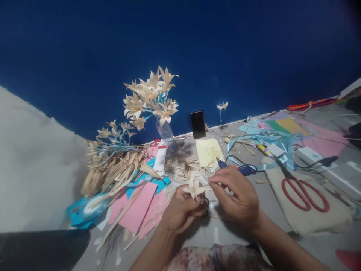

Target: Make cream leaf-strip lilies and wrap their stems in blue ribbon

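My left hand (180, 209) is closed around the base of a cream, dried-husk flower (194, 189), its pointed petals spread above the fingers. My right hand (238, 195) is beside it, with thumb and forefinger pinched together near the tip of a petal on the right. Whatever lies between those fingertips is too small to make out. Just behind the right hand lies a blue tool that looks like a glue gun (246, 170), partly covered by the fingers. A yellow paper sheet (210, 152) with bits on it is beyond both hands.
Finished flowers (150, 94) stand in a clear plastic container (166, 131) at the back. Dried husks (113, 175) and pink paper (138, 205) lie left. Red-handled scissors (306, 194) rest on a cloth (321, 222) at right, near blue ribbon (284, 141). A phone (197, 124) leans against the wall.
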`<state>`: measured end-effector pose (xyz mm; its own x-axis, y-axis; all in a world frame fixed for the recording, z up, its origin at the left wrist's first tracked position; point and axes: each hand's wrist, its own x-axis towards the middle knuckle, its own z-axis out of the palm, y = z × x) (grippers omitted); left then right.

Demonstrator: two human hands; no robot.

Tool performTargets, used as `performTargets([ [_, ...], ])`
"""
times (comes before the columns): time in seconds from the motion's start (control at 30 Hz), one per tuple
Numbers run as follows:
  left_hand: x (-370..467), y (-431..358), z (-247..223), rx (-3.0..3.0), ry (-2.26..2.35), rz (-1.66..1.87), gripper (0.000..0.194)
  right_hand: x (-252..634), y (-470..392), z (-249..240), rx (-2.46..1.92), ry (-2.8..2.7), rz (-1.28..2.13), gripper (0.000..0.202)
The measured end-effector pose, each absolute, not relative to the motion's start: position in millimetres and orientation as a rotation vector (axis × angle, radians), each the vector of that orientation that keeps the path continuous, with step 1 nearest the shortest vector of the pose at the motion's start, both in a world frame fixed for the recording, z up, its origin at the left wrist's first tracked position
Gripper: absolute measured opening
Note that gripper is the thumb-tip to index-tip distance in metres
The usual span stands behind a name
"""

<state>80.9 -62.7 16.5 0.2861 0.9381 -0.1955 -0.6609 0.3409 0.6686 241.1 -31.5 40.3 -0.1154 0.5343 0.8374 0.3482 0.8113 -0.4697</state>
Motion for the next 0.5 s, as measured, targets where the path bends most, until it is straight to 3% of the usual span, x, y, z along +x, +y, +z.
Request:
performTargets([
  [0.27, 72.4, -60.8, 33.9, 0.814, 0.742, 1.195, 0.038, 259.2, -26.7, 15.2, -0.743, -1.968, 0.220, 0.012],
  [0.5, 63.5, -61.1, 40.0, 0.813, 0.761, 1.171, 0.047, 312.7, 5.6, -26.7, -1.354, -2.323, -0.009, 0.022],
])
